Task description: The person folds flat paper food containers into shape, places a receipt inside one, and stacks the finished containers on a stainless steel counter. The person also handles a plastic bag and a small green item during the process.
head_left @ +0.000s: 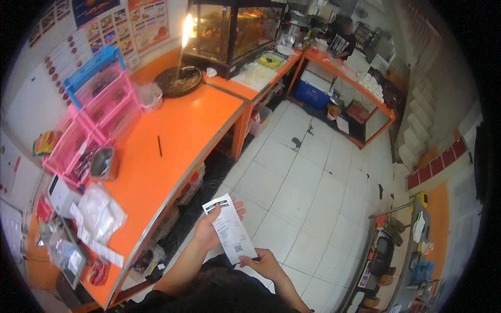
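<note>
White floor tiles (313,193) run down the centre and right of the frame beside a long orange desk (188,125) on the left, in what appears to be a food shop. A lit glass display case (254,28) stands at upper centre, and a co-worker (342,43) in a dark shirt is near the top edge, right of centre. At left, a pink tiered organizer (117,119) with a blue handle sits on the desk; a dark round pan (172,94) rests at upper left of centre, near the case. At lower centre, the person's left grip (210,230) is closed on a printed paper receipt (230,229), thumb on its face and fingertips showing past its far edge, while the right grip (266,266) pinches its lower right corner. The receipt tilts over the floor, just off the desk's edge, printed side up. The step in hand looks to be reading or checking the slip; the next move calls for steady fingers that keep the thin paper from creasing. Smallest, a slim black stick (159,146) lies alone on the desk, left of centre.
</note>
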Action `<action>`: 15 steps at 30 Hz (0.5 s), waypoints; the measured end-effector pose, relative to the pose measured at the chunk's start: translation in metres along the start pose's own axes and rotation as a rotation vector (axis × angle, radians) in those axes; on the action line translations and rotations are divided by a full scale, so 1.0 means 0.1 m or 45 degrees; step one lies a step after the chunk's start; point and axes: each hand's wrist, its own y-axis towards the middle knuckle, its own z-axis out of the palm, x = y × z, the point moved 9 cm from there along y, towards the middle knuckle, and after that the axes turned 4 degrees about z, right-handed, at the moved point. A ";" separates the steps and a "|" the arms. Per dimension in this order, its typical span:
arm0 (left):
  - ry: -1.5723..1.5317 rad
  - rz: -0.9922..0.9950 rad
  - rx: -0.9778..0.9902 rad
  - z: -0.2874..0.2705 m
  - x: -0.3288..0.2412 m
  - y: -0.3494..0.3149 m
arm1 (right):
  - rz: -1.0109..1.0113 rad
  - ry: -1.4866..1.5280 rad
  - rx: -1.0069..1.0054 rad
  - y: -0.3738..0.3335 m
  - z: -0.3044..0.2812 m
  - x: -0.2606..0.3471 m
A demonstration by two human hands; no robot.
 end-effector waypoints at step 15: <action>0.229 0.036 0.066 0.27 -1.04 2.78 | -0.015 -0.171 0.061 2.30 -1.59 1.40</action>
